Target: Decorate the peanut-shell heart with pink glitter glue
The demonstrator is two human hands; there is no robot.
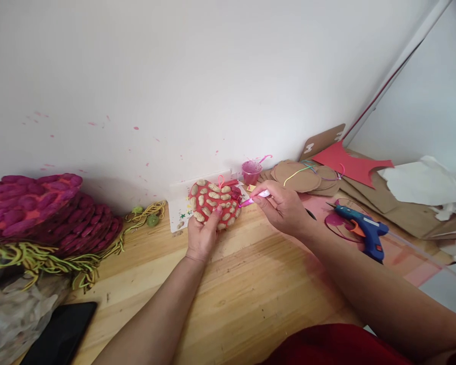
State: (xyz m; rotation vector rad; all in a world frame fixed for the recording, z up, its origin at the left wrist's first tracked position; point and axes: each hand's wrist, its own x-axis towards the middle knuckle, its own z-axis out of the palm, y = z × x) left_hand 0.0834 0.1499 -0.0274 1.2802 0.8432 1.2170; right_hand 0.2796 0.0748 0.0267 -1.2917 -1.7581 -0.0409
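Observation:
My left hand (205, 230) grips the lower edge of a round red disc (215, 203) covered in peanut shells, its thumb lying over the front. A pink loop stands at the disc's top. Most shells are bare and tan; a few at the right side are magenta. My right hand (279, 205) is closed round the white handle of a paintbrush (256, 198), whose pink tip meets the disc's right edge. Behind the brush stands a small clear cup of pink paint (251, 172) with a pink stick leaning out. Under the disc lies a white sheet (175, 218) with coloured stars.
Magenta shell-covered discs (87, 223) are stacked at left above yellow-green yarn (41, 258), a plastic bag (19, 314) and a black phone (63, 329). At right lie cardboard circles (298, 175), red paper (349, 159), white paper (421, 180) and a blue glue gun (365, 230). A paint-spotted wall (197, 91) rises behind.

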